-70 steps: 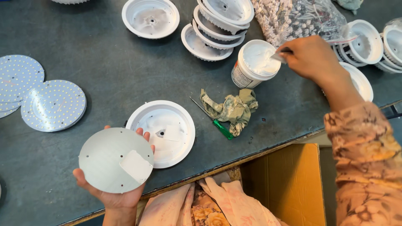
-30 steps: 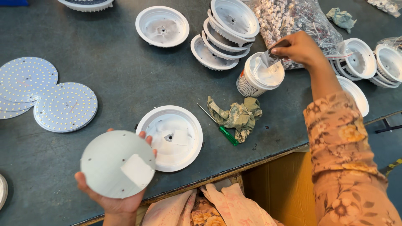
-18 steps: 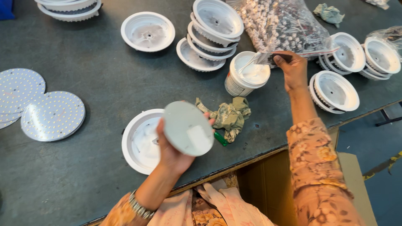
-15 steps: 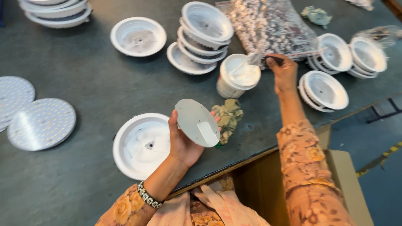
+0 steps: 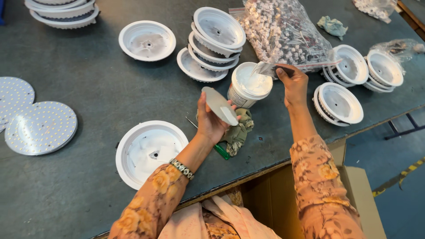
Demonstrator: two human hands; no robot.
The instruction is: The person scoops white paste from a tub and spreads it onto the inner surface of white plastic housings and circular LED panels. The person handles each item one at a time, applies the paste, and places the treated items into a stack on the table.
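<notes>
Holding a round grey disc (image 5: 218, 105) tilted on edge, the left hand (image 5: 210, 121) grips it by its near rim, just left of a white tub of paste (image 5: 249, 85). The right hand (image 5: 292, 84) is pinched shut on a small brush or spatula (image 5: 265, 69) whose whitened tip hangs over the tub's far right rim. Disc and tub sit close together between the two hands. A white round housing (image 5: 148, 152) lies on the dark table (image 5: 97, 93) near the left forearm, with a crumpled rag (image 5: 237, 134) just beside the left hand.
</notes>
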